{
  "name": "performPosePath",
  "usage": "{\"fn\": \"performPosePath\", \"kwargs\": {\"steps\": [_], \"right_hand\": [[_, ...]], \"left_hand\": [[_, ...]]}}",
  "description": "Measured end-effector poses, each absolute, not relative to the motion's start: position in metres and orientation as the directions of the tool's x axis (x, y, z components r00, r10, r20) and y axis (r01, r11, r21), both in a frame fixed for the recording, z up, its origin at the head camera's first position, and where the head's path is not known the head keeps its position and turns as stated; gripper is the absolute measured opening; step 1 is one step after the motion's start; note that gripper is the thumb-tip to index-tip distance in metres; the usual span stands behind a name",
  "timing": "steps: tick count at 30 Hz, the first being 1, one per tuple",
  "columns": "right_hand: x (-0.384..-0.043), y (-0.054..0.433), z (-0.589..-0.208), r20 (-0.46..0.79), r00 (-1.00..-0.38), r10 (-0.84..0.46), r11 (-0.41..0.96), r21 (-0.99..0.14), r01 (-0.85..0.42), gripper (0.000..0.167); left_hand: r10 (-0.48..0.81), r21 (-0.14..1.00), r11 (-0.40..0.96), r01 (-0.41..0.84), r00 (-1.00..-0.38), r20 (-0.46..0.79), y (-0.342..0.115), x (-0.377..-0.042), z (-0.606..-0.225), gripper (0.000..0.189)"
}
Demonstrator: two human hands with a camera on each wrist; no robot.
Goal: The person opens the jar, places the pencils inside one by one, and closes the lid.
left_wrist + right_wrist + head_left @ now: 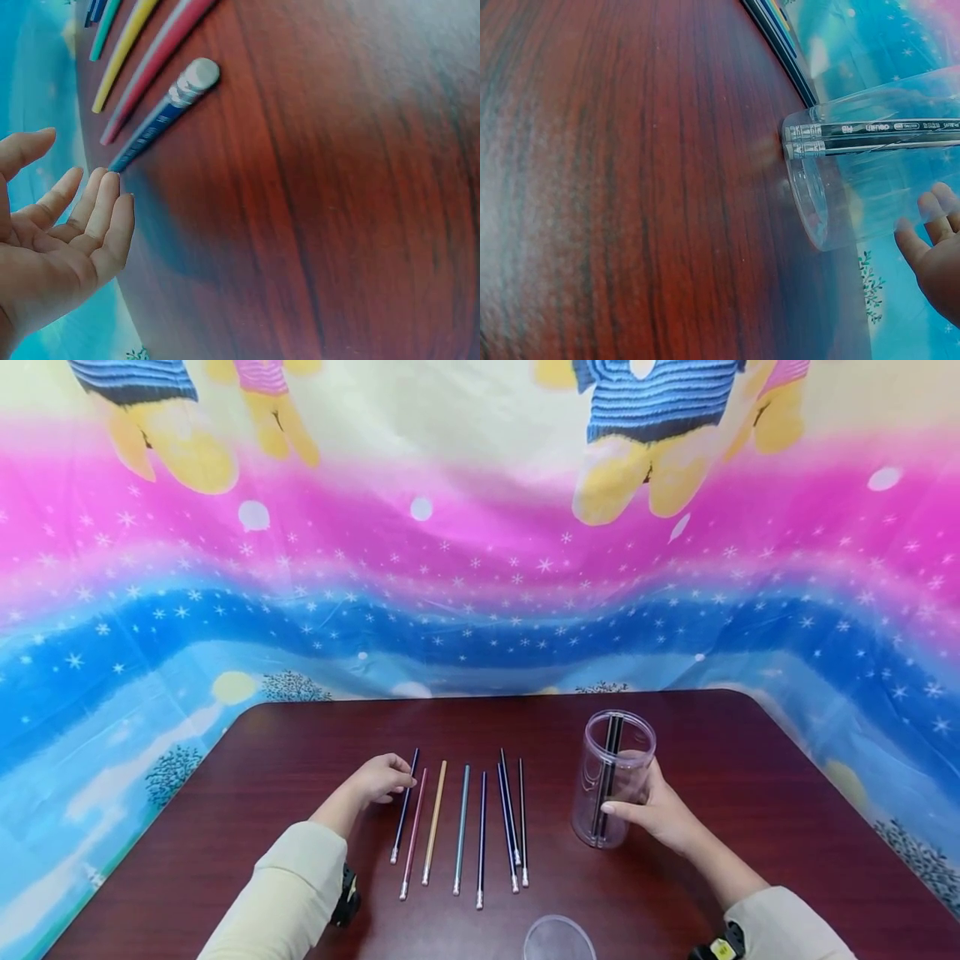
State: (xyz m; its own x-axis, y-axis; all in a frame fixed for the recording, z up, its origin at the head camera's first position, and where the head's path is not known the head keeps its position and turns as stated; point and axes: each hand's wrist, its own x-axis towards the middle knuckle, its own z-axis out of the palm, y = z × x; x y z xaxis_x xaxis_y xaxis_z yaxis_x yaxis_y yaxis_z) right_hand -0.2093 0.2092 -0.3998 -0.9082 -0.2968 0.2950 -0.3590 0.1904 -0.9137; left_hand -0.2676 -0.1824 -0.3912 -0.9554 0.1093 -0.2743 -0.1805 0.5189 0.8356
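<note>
My left hand [381, 778] is over the upper part of a dark blue pencil [398, 839], the leftmost of a row on the table. In the left wrist view its fingers are nearly straight, the thumb stands apart, and the fingertips are right at that pencil. My right hand [660, 808] holds a clear plastic jar [581, 802] around its side, thumb in front. Two black pencils [885, 137] lean inside the jar, eraser ends at the bottom. In the right wrist view the right hand's fingers [911, 244] show against the jar wall.
Right of the dark blue pencil lie a red pencil [413, 835], a yellow pencil [435, 822], a teal pencil [461, 831], a blue pencil [482, 843] and several dark ones [523, 822]. A round clear lid [559, 939] lies at the front. A printed curtain [465, 568] hangs behind the table [300, 752].
</note>
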Motion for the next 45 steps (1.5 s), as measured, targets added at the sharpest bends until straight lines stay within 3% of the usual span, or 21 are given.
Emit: {"fn": "performPosePath", "kwargs": {"steps": [8,14,16,21,28,35,45], "right_hand": [[-0.207,0.209,-0.4,0.301,-0.906,-0.298,0.188,-0.912,-0.365,0.063],[-0.208,0.208,-0.399,0.32,-0.9,-0.297,0.182,-0.906,-0.382,0.061],[-0.208,0.207,-0.399,0.327,-0.895,-0.303,0.18,-0.903,-0.39,0.061],[-0.208,0.206,-0.4,0.321,-0.896,-0.308,0.171,-0.907,-0.384,0.061],[-0.209,0.209,-0.399,0.321,-0.894,-0.312,0.175,-0.906,-0.386,0.062],[-0.21,0.209,-0.399,0.321,-0.893,-0.316,0.181,-0.903,-0.389,0.062],[-0.21,0.21,-0.4,0.319,-0.892,-0.319,0.176,-0.905,-0.386,0.063]], "left_hand": [[0.09,0.798,0.583,-0.154,-0.964,-0.252,-0.182,-0.268,-0.398,0.024],[0.046,0.746,0.657,-0.11,-0.982,-0.184,-0.181,-0.275,-0.406,0.01],[0.03,0.719,0.687,-0.106,-0.984,-0.174,-0.181,-0.276,-0.408,0.015],[0.023,0.605,0.793,-0.068,-0.99,-0.141,-0.18,-0.278,-0.411,0.036],[-0.008,0.394,0.917,-0.062,-0.991,-0.137,-0.182,-0.306,-0.433,0.032],[-0.042,0.337,0.937,-0.09,-0.988,-0.148,-0.173,-0.295,-0.411,0.025],[-0.03,0.344,0.936,-0.074,-0.991,-0.132,-0.169,-0.281,-0.4,0.026]]}}
